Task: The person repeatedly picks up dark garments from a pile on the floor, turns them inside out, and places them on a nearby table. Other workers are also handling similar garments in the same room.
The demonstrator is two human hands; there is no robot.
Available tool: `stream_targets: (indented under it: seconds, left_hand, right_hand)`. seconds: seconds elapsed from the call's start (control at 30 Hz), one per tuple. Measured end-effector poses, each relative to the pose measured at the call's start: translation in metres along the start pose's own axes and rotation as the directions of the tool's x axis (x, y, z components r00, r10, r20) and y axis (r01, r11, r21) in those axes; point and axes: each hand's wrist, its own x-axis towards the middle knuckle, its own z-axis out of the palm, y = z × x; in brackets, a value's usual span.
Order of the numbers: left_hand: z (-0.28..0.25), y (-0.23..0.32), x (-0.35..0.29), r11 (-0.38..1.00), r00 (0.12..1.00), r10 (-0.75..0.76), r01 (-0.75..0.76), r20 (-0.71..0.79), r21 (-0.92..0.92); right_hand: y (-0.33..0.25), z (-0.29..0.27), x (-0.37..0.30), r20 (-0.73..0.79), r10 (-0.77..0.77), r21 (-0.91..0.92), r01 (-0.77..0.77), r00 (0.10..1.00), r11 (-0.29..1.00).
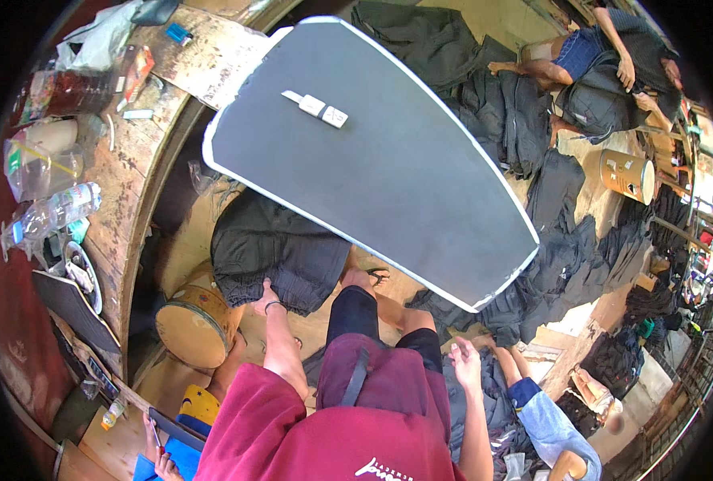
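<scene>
My left hand (268, 300) is closed on the gathered edge of a black garment (280, 252), which hangs left of my knees and partly under the board. Some of its fingers are hidden by the cloth. My right hand (465, 362) is raised right of my lap, holding nothing I can see, its fingers apart. Ahead of me lies a large dark grey board (372, 168) with a white rim. On the board rests a small white block-like tool (322, 111) with a dark band and a thin pointed end.
At left, a worn wooden table (132, 172) bears a plastic bottle (56, 210) and a plastic jug (44, 164). A round drum (189, 333) stands below it. Heaps of black garments (565, 232) cover the floor at right, near another drum (625, 176). Other people (553, 433) sit nearby.
</scene>
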Motion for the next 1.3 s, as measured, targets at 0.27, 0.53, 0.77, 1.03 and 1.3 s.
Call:
stream_targets:
  seconds: [0.27, 0.53, 0.77, 1.03, 1.3]
  left_hand:
    - [-0.019, 0.036, -0.028, 0.998, 0.999, -0.047, 0.046, 0.009, 0.039]
    - [-0.077, 0.035, -0.029, 0.535, 0.748, 0.225, 0.441, 0.624, -0.721]
    - [-0.169, 0.051, -0.16, 0.466, 0.698, 0.485, 0.304, 0.527, -0.831]
    - [-0.176, 0.037, -0.308, 0.821, 0.486, 0.49, 0.02, 0.723, -0.57]
    - [-0.053, -0.039, -0.432, 0.448, 0.224, 0.63, -0.887, 0.744, -0.113]
  right_hand:
    - [-0.003, 0.004, 0.018, -0.018, -0.096, 0.04, 0.096, 0.995, 0.995]
    - [0.034, 0.003, 0.009, -0.037, 0.097, 0.07, -0.094, 0.995, 0.993]
    - [0.062, 0.012, 0.02, -0.049, 0.067, 0.172, -0.057, 0.997, 0.983]
    - [0.052, 0.008, 0.018, -0.094, -0.101, 0.277, 0.123, 0.99, 0.953]
    - [0.007, -0.003, -0.007, -0.329, -0.262, 0.358, 0.377, 0.907, 0.854]
